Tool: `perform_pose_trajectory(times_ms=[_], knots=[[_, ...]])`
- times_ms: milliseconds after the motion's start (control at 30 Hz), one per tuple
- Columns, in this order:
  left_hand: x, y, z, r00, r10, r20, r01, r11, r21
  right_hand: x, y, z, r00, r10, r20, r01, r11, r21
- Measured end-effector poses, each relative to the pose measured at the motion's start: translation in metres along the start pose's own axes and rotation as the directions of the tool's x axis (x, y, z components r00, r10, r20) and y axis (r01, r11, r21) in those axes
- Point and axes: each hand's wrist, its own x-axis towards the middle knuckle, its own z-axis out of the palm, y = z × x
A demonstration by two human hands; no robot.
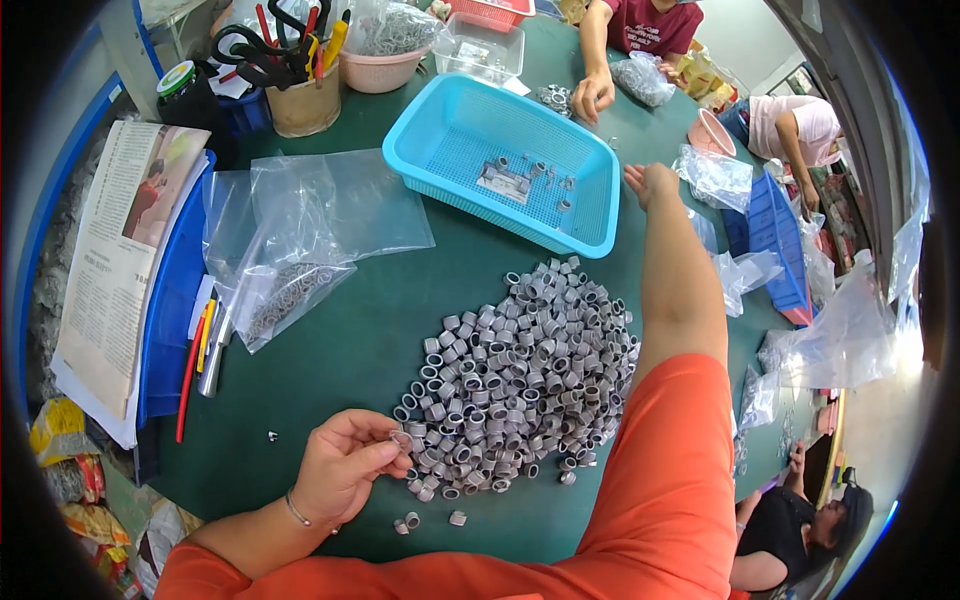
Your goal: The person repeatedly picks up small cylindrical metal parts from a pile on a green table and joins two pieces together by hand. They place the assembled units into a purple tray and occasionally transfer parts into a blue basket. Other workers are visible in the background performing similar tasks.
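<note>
Heaped on the green table is a large pile of short grey ring-shaped metal pieces (520, 380). At the pile's left edge, my left hand (350, 465) is closed in a pinch on a small metal ring (402, 440). My right arm stretches far forward past the pile. My right hand (652, 184) is beside the right rim of a blue plastic basket (400, 150), its fingers loosely apart and nothing visible in them. Several grey rings and a small printed slip (503, 183) lie in the basket. Loose rings (406, 523) sit near the table's front edge.
A clear bag of metal rings (290, 290) lies left of the pile. Pens (190, 375) rest beside a blue holder with papers (120, 270). Behind stand a tool pot (305, 105) and a pink bowl (382, 70). A co-worker's hand (593, 95) is across the table.
</note>
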Motion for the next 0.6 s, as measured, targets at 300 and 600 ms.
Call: perform_pose_trajectory(times_ms=[300,600], knots=[[0.011,0.005,0.007,0.994,0.058,-0.091,-0.058,0.998,0.004,-0.112,-0.015,-0.026,0.882,-0.466,0.07,0.456,0.881,0.125],[0.015,0.005,-0.008,0.995,0.092,-0.041,-0.096,0.99,-0.104,-0.368,0.028,0.001,0.321,-0.182,0.929,0.626,0.777,-0.064]])
